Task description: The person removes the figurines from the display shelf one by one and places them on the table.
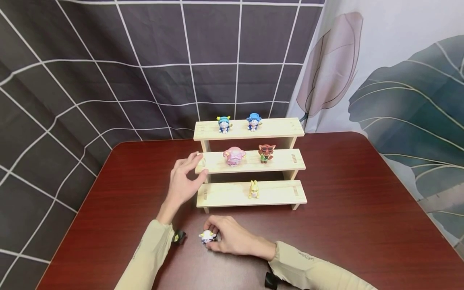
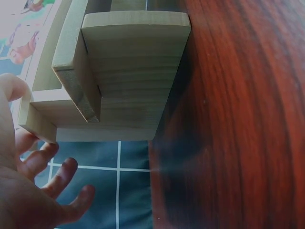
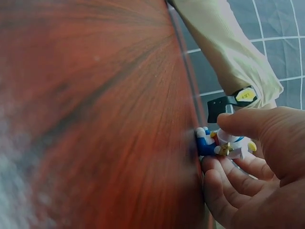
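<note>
A small white-headed figurine with yellow horns and a blue body (image 1: 207, 237) sits on the table in front of the stand. My right hand (image 1: 235, 237) pinches it between thumb and fingers; in the right wrist view the blue-and-white figurine (image 3: 228, 144) is close against the tabletop. At the left end of the three-step wooden display stand (image 1: 250, 195), my left hand (image 1: 183, 181) grips the middle board. Its thumb is at the front edge and its forefinger near the back corner; in the left wrist view the other fingers (image 2: 62, 176) spread loosely beyond the board's end.
On the top step sit two blue figurines (image 1: 224, 125) (image 1: 253, 122). The middle step bears a pink figurine (image 1: 234, 156) and a fox figurine in sunglasses (image 1: 266, 154). A yellow rabbit-eared figurine (image 1: 253, 190) is on the bottom step. Behind the dark red table (image 1: 348, 209) hangs a grid-patterned curtain (image 1: 214, 40).
</note>
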Demonstrator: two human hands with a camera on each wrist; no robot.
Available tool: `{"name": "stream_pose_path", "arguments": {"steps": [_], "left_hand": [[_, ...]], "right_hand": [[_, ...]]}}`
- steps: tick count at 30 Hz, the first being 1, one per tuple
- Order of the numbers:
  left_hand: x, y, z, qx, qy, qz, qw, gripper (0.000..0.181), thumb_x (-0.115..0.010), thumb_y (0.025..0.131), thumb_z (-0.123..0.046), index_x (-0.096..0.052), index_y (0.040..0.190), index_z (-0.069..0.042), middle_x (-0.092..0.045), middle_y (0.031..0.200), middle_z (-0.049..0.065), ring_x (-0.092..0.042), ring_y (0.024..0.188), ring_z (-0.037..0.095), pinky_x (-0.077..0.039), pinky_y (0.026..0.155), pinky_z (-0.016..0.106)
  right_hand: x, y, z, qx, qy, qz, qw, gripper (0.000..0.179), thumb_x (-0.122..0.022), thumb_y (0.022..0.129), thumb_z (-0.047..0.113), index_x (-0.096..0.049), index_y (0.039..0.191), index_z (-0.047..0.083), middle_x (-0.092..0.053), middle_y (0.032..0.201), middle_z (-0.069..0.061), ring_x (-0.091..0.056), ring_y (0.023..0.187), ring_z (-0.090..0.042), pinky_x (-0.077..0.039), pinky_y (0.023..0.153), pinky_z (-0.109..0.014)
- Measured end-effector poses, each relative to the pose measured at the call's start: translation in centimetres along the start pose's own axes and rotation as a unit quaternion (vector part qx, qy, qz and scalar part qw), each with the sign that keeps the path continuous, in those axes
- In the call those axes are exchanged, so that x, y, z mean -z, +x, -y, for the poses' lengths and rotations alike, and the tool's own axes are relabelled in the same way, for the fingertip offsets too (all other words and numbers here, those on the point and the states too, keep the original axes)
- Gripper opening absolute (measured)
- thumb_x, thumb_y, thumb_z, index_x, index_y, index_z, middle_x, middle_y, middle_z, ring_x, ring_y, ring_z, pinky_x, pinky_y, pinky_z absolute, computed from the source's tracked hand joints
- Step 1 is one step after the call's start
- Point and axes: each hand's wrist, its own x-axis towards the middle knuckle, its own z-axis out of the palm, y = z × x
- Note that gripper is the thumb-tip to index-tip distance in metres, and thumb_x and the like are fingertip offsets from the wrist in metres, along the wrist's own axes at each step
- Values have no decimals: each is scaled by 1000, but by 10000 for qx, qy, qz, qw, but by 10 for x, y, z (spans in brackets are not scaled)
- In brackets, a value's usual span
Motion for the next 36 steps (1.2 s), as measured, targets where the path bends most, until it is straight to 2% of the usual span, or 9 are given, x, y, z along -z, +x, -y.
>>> {"name": "stream_pose_path", "arguments": {"steps": [7, 15, 21, 27, 36], "left_hand": [[1, 0, -2, 24, -24, 6, 10000, 47, -75, 85, -20, -68, 131, -10, -59, 138, 13, -52, 112, 34, -39, 91, 52], [2, 0, -4, 100, -25, 29, 9999, 47, -75, 85, -20, -68, 131, -10, -59, 139, 12, -52, 113, 33, -38, 92, 52], [2, 0, -4, 90, -41, 43, 9999, 48, -75, 85, -19, -68, 132, -10, -58, 139, 14, -51, 114, 34, -38, 92, 53], [2, 0, -4, 114, -32, 26, 9999, 48, -75, 85, -19, -68, 131, -10, -59, 138, 13, -52, 113, 34, -38, 92, 53], [2, 0, -6, 191, -87, 18, 9998, 48, -75, 85, -20, -68, 131, -10, -59, 139, 10, -52, 113, 33, -38, 93, 51]], "right_hand": [[4, -3, 1, -72, 88, 2, 9999, 32, -84, 76, 6, -62, 101, 6, -66, 88, 3, -59, 79, 0, -49, 73, -15], [24, -11, 3, 254, 144, -566, 9980, 35, -85, 77, 9, -63, 103, 2, -67, 92, -7, -63, 83, -10, -51, 76, -21], [39, -17, 5, 353, -18, -735, 9967, 32, -83, 77, 8, -64, 103, 3, -68, 93, -7, -64, 81, -12, -53, 68, -25], [60, -24, 11, 366, 68, -724, 9967, 28, -80, 79, 4, -65, 102, 5, -68, 90, -4, -66, 77, -15, -53, 63, -24], [105, -34, 27, 674, 153, -821, 9942, 25, -77, 82, -2, -66, 101, 10, -67, 89, 3, -64, 79, -10, -52, 62, -28]]}}
